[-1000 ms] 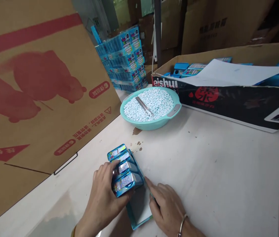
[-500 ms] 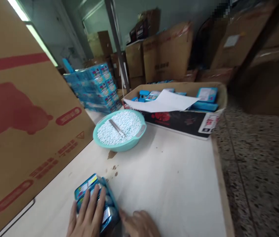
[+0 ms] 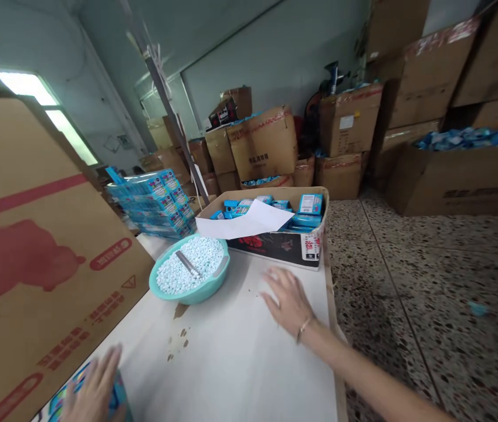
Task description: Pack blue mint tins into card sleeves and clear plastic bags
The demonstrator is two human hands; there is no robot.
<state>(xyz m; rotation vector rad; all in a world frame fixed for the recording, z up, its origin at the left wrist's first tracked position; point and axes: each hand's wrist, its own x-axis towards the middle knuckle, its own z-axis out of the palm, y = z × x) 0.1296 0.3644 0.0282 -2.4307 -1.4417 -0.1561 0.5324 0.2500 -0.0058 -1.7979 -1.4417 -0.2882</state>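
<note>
At the lower left, my left hand [image 3: 95,384] rests on top of a blue printed box [image 3: 119,391], fingers stretched out over it; part of the box is hidden under the hand and cut off by the frame. My right hand [image 3: 287,296] is in the air over the white table [image 3: 249,346], its fingers spread and blurred, with nothing in it. Just beyond it stands a long black open carton [image 3: 270,249] with several small blue boxes [image 3: 310,204] inside and a white sheet of paper [image 3: 253,220] draped over its near edge.
A turquoise basin [image 3: 200,293] full of small white pellets [image 3: 205,255] has metal tweezers [image 3: 188,265] lying on top. Shrink-wrapped blue boxes [image 3: 152,202] are stacked behind. A large cardboard carton [image 3: 33,246] walls the left side. The table's edge [image 3: 331,305] drops to speckled floor [image 3: 389,269] at right.
My right hand has left the blue box and reached forward and right toward the black carton. My left hand and the box now appear lower left. The view has turned right and up.
</note>
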